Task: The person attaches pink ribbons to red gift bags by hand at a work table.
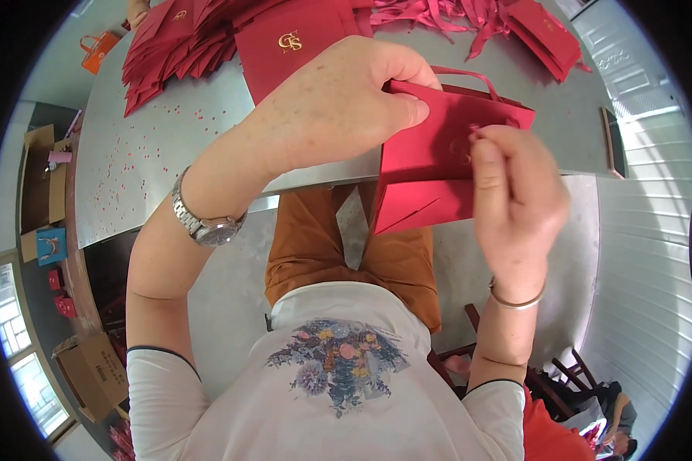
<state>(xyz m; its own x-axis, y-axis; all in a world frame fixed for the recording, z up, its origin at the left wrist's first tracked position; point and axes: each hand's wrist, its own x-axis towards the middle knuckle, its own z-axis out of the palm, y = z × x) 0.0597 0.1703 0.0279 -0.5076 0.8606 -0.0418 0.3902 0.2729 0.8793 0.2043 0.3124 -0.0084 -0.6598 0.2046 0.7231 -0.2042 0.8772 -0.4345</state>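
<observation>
My left hand [354,100] grips the top left corner of a small red paper gift bag [427,150], thumb on the front and fingers behind. The bag tilts over the table's near edge, its folded bottom [427,203] toward me. A red ribbon handle [480,79] loops up from its top edge. In front of the bag's right side, my right hand [519,192] is closed in a pinch. A bit of red ribbon [475,134] shows at its fingertips, slightly blurred. Some of the bag's right side is hidden behind this hand.
Flat red bags [184,46] lie piled at the table's far left, with another bag [281,46] beside them. Red ribbons [438,14] and a bag stack [542,34] lie far right. Red scraps [142,157] dot the metal table [300,178]. Another person's hand [137,11] shows far left.
</observation>
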